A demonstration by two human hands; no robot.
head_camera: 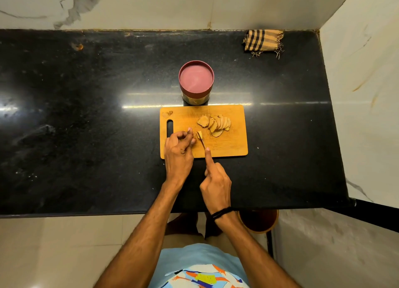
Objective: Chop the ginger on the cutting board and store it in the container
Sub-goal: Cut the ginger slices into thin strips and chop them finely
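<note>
A wooden cutting board (pixel 228 145) lies on the black counter. Several ginger slices (pixel 216 123) are fanned out on its far middle. My left hand (pixel 179 149) rests on the board's left side and its fingertips pinch a small ginger piece (pixel 193 140). My right hand (pixel 216 182) grips a knife (pixel 201 141), index finger stretched along the blade's back. The blade sits against a cut piece right of my left fingertips. The container (pixel 196 82), with a pink lid on it, stands just behind the board.
A folded striped cloth (pixel 263 42) lies at the counter's back right corner. Marble walls close the back and right sides. A small scrap (pixel 167 114) sits at the board's far left corner. A round brown vessel (pixel 259 220) stands on the floor below the counter edge.
</note>
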